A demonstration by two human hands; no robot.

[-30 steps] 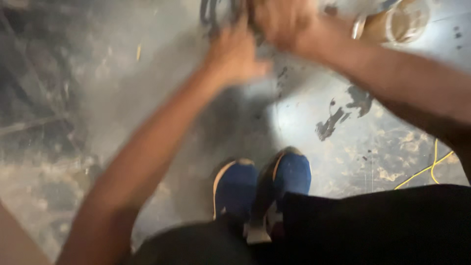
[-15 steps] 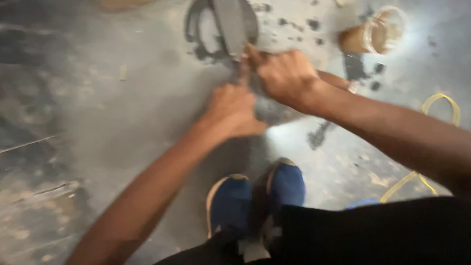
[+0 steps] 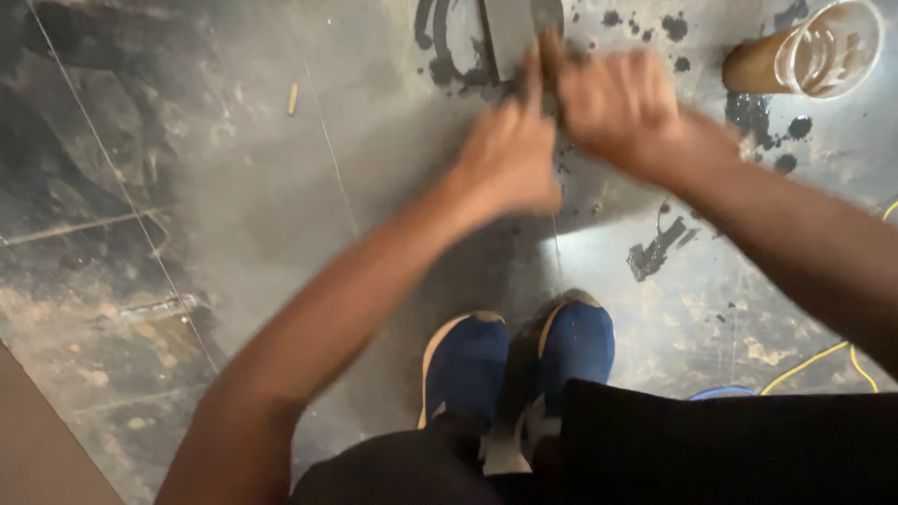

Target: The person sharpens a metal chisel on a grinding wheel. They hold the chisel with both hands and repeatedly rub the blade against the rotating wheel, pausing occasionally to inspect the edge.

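One head cam, worn by the person, looks nearly straight down at the floor (image 3: 234, 187). Close range: forearms fill mid-frame, blue shoes (image 3: 514, 360) sit at bottom centre (so the top of frame faces fwd from the wearer). No 2nd view overlaps.

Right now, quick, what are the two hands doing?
Left hand: curled, fingertips on the flat grey piece on the floor.
Right hand: closed beside it; blurred, cannot tell what it grips.
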